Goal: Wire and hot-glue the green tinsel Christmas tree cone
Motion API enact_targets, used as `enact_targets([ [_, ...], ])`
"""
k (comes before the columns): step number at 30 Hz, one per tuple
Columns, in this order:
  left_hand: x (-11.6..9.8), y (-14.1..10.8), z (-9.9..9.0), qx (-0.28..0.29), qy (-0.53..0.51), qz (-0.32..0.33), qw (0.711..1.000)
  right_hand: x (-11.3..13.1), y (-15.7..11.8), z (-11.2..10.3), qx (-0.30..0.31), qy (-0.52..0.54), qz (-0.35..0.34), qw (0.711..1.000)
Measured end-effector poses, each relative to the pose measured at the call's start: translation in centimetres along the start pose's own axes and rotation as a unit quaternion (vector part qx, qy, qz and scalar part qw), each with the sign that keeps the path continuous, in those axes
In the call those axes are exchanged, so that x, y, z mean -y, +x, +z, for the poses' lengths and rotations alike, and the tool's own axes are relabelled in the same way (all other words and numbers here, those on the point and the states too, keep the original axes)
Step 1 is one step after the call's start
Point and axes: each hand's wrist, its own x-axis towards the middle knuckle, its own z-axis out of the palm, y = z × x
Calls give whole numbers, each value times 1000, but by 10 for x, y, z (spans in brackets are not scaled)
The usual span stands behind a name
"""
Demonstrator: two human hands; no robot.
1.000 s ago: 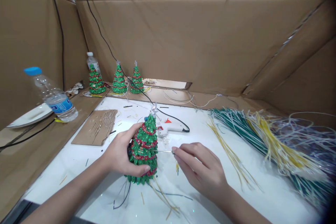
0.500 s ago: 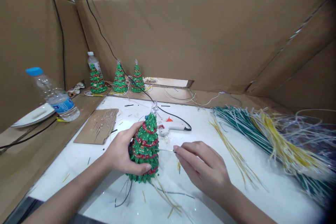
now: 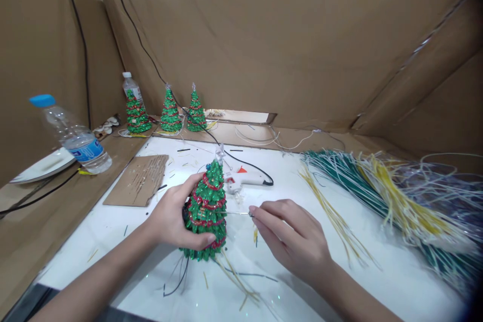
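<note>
A small green glittery Christmas tree (image 3: 209, 196) with red garlands and a clear star on top stands upright on the white table (image 3: 287, 292). My left hand (image 3: 173, 216) is wrapped round its left side, thumb across the lower front. From the right, my right hand (image 3: 292, 229) pinches the end of a thin metal rod (image 3: 238, 213), whose far end meets the tree's right side at mid-height. Whether the tip goes in among the branches I cannot tell. Loose yellow and dark wires (image 3: 241, 284) lie by the tree's base.
A white glue gun (image 3: 247, 178) lies behind the tree, its black cord running up leftward. Cut cardboard (image 3: 138, 181) is at left, beside a tilted water bottle (image 3: 85, 148). Three finished-looking trees (image 3: 171, 110) stand at the back. Bundles of green and yellow wires (image 3: 400, 201) cover the right side.
The whole view has shifted slightly. Both hands keep their grip, and the rod stays against the tree's right side at about the same height.
</note>
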Motion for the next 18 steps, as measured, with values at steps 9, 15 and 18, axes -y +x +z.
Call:
enact_targets([
  [9, 2, 0, 1, 0, -7, 6, 1000, 1, 0, 0, 7, 5, 10, 1000],
  [15, 0, 0, 0, 1, -2, 6, 1000, 2, 2, 1, 9, 8, 7, 1000],
  [18, 1, -1, 1, 3, -11, 6, 1000, 2, 1, 0, 13, 11, 6, 1000],
])
